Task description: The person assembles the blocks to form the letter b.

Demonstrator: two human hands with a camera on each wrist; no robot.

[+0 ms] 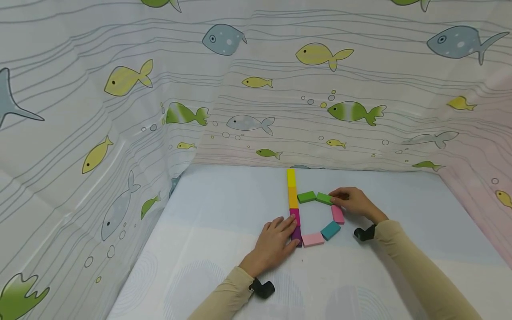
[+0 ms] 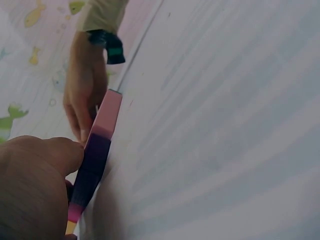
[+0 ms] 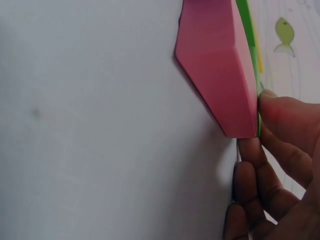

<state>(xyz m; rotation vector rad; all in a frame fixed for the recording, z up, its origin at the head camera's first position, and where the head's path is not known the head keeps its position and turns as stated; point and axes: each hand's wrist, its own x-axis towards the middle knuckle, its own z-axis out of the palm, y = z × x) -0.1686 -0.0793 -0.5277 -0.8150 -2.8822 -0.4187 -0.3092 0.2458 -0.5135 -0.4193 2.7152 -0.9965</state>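
Toy blocks lie on the table in a straight column with a rounded loop at its right. My left hand point(image 1: 274, 242) rests at the column's near end, fingertips on the magenta block point(image 1: 294, 221) and thumb at the purple block point(image 1: 296, 238). With thumb and fingers, my right hand point(image 1: 354, 202) pinches the end of a green block point(image 1: 324, 198) at the top of the loop. Just below that hand lies a dark pink block point(image 1: 338, 214), large in the right wrist view. A teal block point(image 1: 331, 230) and a light pink block point(image 1: 313, 240) continue the loop toward the column.
Yellow blocks point(image 1: 292, 191) form the column's far part. Another green block point(image 1: 306, 197) sits between them and the pinched one. The pale table point(image 1: 224, 200) is bordered by a fish-print curtain point(image 1: 280, 102) at the back and sides. Each wrist wears a black camera point(image 1: 262, 289).
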